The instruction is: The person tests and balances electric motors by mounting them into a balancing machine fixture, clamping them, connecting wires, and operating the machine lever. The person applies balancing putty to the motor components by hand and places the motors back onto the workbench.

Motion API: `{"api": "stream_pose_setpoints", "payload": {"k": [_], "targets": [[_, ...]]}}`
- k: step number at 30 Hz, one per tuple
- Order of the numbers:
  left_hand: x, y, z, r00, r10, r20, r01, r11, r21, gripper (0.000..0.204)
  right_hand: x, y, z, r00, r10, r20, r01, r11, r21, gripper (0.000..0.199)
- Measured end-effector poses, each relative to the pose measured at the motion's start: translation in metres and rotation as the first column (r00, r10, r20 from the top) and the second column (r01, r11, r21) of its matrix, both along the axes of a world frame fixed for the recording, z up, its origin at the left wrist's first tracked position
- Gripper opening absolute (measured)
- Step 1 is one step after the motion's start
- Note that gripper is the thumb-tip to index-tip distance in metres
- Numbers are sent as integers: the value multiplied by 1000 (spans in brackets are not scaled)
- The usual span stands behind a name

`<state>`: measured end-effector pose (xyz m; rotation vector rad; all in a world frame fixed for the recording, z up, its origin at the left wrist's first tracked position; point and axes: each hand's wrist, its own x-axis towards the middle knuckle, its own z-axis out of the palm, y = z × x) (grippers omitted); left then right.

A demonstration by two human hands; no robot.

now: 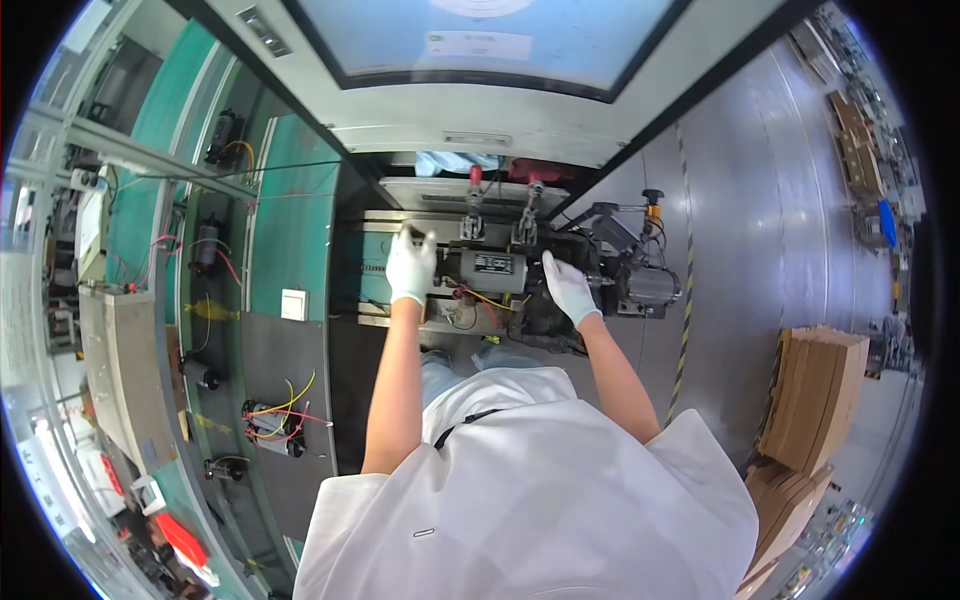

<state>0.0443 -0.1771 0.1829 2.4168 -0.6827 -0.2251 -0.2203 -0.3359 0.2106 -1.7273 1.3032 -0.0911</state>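
A grey cylindrical electric motor [478,274] with a dark label lies sideways in a bench fixture in front of me. Yellow and red wires [484,298] come off its near side. My left hand [411,268], in a white glove, is just beyond the motor's left end, fingers loosely apart with nothing visible in them. At the other end, my gloved right hand [569,290] rests by the dark fixture parts, fingers stretched out. Its fingertips are near the motor's right end; whether they touch it I cannot tell. Two toggle clamps [473,222] stand behind the motor.
A large screen [490,40] hangs above the fixture. Another motor unit [650,286] is mounted at the right. On the left, a conveyor line carries several wired motors [272,428], and a white switch box [294,305] lies nearby. Stacked cardboard [815,400] stands on the right.
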Motion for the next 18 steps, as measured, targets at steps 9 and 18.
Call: {"api": "stream_pose_setpoints", "payload": {"k": [9,18], "targets": [[9,-87,55,517,-493,-700,-111,772,-626,61,84,-48,30,503,-529,684,-6,789,615,64],[-31,-37,75,875,-453,-169,277,756,-593,46,55,-15,54,763,108,637,-78,994,-74,46]]}}
